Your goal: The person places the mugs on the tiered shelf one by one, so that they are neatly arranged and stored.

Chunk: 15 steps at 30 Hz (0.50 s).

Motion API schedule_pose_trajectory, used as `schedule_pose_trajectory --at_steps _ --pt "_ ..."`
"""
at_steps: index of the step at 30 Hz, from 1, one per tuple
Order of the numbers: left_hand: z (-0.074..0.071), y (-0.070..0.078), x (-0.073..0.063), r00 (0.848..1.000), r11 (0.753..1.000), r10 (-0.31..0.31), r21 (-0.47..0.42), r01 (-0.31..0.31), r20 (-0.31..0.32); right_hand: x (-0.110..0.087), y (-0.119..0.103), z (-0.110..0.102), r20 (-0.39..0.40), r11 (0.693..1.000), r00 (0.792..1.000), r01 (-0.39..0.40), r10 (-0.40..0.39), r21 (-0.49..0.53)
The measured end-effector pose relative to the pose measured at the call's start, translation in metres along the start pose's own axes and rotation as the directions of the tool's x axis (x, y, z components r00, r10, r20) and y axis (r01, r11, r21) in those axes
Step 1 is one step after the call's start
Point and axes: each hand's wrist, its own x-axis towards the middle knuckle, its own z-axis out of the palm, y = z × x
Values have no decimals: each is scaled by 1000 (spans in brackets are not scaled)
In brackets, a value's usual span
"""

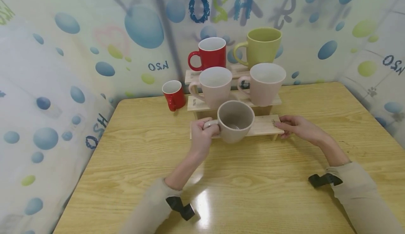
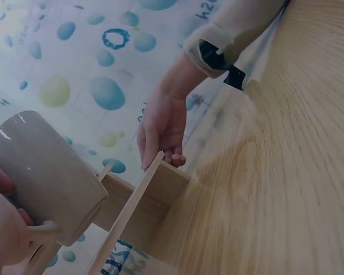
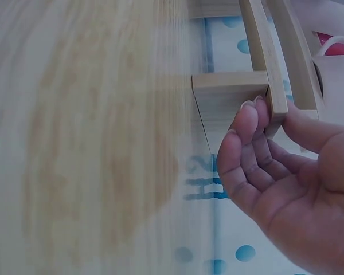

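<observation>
In the head view my left hand (image 1: 202, 135) grips a grey-beige mug (image 1: 235, 121) by its handle, mouth upward. The mug is over the lowest step of a three-tier wooden rack (image 1: 264, 125). From the left wrist view, a small gap shows between the mug's base (image 2: 83, 215) and the step's board (image 2: 129, 212). At the rack's right end my right hand (image 1: 299, 126) pinches that same board, thumb on top and fingers beneath, as the right wrist view shows of the hand (image 3: 292, 166). The mug's inside is bare apart from a glint.
Two pale pink mugs (image 1: 216, 88) (image 1: 265, 84) stand on the middle step. On the top step are a red mug (image 1: 213, 56) and a yellow-green mug (image 1: 264, 47). A smaller red mug (image 1: 174, 95) stands left of the rack on the wooden table (image 1: 142, 156). Patterned curtains (image 1: 136, 65) hang behind.
</observation>
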Motion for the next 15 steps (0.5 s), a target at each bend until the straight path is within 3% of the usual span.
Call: schedule_pose_trajectory --at_steps 15 --pt "39 -25 12 996 999 2 -45 2 86 -3 -1 -3 31 998 998 56 -57 23"
